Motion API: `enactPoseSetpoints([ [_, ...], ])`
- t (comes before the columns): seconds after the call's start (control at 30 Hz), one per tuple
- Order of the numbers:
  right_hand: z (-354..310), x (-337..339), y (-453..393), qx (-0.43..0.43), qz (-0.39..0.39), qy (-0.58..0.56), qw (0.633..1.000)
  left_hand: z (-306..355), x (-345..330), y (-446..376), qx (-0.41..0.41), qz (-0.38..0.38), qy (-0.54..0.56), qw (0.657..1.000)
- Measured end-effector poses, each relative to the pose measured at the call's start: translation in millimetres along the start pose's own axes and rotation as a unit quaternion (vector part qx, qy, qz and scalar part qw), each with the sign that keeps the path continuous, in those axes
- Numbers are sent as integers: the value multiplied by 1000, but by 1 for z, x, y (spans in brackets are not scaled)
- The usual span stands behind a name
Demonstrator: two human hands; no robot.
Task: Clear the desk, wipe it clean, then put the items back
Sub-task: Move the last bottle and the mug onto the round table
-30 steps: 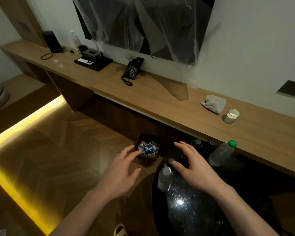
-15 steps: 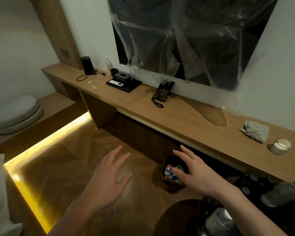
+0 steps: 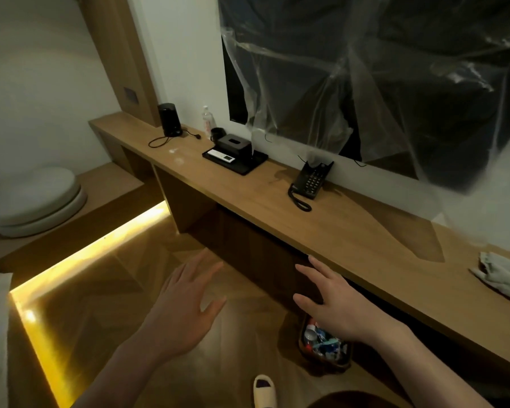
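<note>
A long wooden desk (image 3: 351,231) runs along the wall. On it stand a black telephone (image 3: 311,179), a black tray (image 3: 239,164) with a tissue box (image 3: 236,144) and a white remote (image 3: 220,156), a black kettle (image 3: 169,119) with its cord, and a small clear bottle (image 3: 208,118). A crumpled grey cloth (image 3: 502,273) lies at the right end. My left hand (image 3: 186,301) and right hand (image 3: 333,301) hover in front of the desk's front edge, fingers spread, holding nothing.
A small bin (image 3: 324,344) full of colourful rubbish sits on the floor under my right hand. A plastic-wrapped dark screen (image 3: 380,78) hangs above the desk. A lit strip (image 3: 80,257) edges a raised step at left. A slipper (image 3: 264,391) shows below.
The view has swung left and up along the desk. The dark round table with bottles and the candle glass have left the frame. Both hands stay spread and hold nothing.
</note>
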State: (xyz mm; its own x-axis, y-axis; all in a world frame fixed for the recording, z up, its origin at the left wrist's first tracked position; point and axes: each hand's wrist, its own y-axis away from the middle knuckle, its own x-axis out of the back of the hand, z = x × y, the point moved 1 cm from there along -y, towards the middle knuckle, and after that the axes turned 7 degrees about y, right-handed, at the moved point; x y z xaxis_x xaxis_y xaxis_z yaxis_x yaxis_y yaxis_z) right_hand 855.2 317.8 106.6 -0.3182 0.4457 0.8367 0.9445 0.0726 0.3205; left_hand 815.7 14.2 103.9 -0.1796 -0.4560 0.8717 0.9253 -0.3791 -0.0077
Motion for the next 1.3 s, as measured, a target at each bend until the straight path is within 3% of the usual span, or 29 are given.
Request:
enactPoseSetpoints([
  [0.3,-17,51,-158,29,-23,6,999,-52,48,-134,55,7,-6,998],
  [0.63,-116,89,-319,73,-54,24,996,-151,105,-226,143,43,-4,989],
  [1.1,-265,81,-518,31,0,5,999,-356,218,-381,103,37,-18,994],
  [1.3,-296,78,-582,8,-16,-13,1000,-408,247,-438,96,0,-10,995],
])
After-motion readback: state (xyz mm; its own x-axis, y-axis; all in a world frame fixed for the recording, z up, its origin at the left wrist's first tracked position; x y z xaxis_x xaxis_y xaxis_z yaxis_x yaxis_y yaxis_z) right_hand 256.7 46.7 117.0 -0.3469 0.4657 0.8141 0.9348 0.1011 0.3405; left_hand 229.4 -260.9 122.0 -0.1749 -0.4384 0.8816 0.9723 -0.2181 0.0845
